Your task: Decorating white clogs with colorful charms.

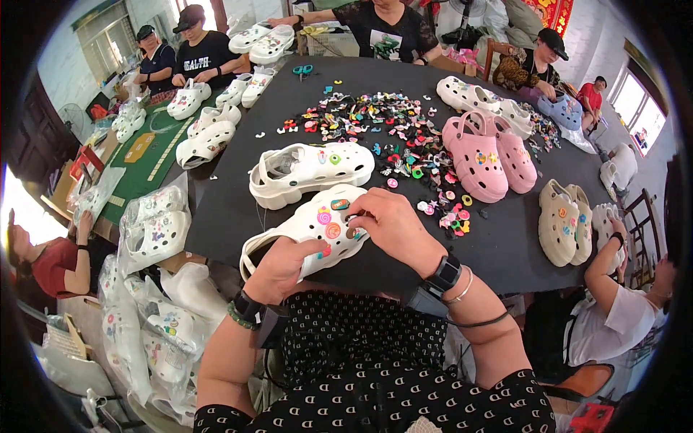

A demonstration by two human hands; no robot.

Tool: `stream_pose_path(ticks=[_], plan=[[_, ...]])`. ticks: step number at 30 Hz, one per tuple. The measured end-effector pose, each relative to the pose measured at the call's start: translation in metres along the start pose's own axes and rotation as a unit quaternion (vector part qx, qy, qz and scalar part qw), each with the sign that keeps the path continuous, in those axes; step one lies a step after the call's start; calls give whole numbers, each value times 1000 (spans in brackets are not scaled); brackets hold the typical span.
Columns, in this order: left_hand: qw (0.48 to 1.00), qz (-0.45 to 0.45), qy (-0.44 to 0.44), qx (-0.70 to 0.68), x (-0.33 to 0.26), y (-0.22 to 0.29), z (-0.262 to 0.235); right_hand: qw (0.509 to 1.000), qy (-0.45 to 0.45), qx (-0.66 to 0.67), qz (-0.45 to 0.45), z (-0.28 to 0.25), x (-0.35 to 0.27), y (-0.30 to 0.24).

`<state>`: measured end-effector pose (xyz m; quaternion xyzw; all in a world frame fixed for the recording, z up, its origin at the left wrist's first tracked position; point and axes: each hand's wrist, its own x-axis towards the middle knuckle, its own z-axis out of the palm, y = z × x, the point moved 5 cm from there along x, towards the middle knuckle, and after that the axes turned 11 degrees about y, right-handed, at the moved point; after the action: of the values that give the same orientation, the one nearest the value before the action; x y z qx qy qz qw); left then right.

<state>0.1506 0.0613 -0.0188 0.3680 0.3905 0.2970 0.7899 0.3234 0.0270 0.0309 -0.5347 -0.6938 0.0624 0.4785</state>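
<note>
My left hand (278, 267) is closed round the heel side of a white clog (307, 234), which lies tilted at the table's near edge. Charms sit on its upper: a pink swirl (324, 216), an orange round one (332, 231) and a teal-and-orange oval (340, 204). Over the toe part, my right hand (395, 225) pinches with thumb and forefinger at a small brownish charm (351, 233), partly hidden by the fingers. Just beyond lies another white clog (317, 169) with a few charms on it.
Loose colourful charms (382, 119) spread over the black table (238, 209). Pink clogs (480, 162), beige clogs (559, 224) and white clogs (465, 95) stand at the right. Bagged white clogs (162, 231) are piled at my left. Teal scissors (302, 70) lie at the far edge. Several people work around.
</note>
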Motion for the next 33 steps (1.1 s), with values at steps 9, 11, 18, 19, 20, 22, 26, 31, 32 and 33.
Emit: stream_pose_path(ticks=[9,11,18,19,20,22,26,31,32,33], plan=[[997,59,24,50,-1,-7,5,995,-22,-101,16,8,-2,-7],[997,64,14,51,-1,-8,10,991,-30,-128,16,6,-1,-6],[991,114,26,71,-5,-15,19,987,-33,-157,13,-1,1,0],[991,113,23,71,-6,-15,21,987,-21,-158,2,-3,0,0],[991,106,29,81,-6,-16,21,987,-8,-159,-10,-4,-2,0],[990,98,33,91,-7,-18,22,988,-9,-153,-2,-5,-5,1],[987,90,50,120,-11,-19,31,987,-33,-157,15,-8,-8,1],[984,118,41,125,-10,-21,35,989,-36,-140,28,-13,-7,4],[984,119,38,125,-12,-20,35,990,-27,-130,35,-13,-7,3],[984,119,36,125,-13,-19,35,990,-22,-135,35,-12,-7,1]])
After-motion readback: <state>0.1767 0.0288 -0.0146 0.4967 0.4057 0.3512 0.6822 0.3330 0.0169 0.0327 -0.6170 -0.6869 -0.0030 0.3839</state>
